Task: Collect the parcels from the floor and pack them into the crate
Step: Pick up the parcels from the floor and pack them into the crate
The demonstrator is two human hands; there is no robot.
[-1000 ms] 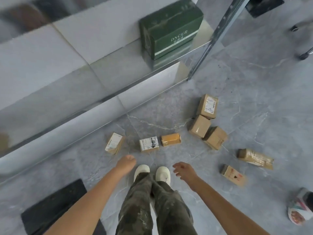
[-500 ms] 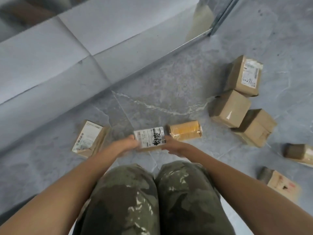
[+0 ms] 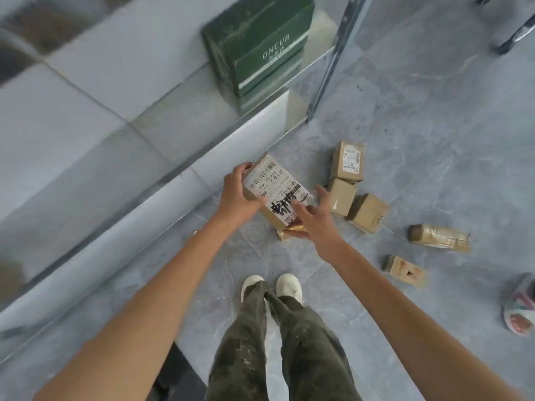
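I stand over grey floor tiles and hold a brown parcel with a white barcode label (image 3: 275, 188) at waist height. My left hand (image 3: 237, 192) grips its left side. My right hand (image 3: 314, 215) is on its lower right corner, fingers spread over the label. A yellow parcel (image 3: 285, 234) peeks out on the floor below that hand, mostly hidden. Three brown boxes (image 3: 347, 160), (image 3: 341, 198), (image 3: 369, 212) lie clustered to the right. Farther right lie a taped parcel (image 3: 438, 237) and a small flat box (image 3: 404, 269).
A green carton marked ONCUR (image 3: 260, 44) sits on a low shiny ledge (image 3: 162, 180) along the left. A metal post (image 3: 333, 62) rises beside it. A dark object (image 3: 176, 374) lies by my left leg. Another person's patterned shoe (image 3: 519, 305) is at the right edge.
I crouched, took the labelled parcel off the floor with both hands, and have stood up again with it lifted. The other parcels have not moved.
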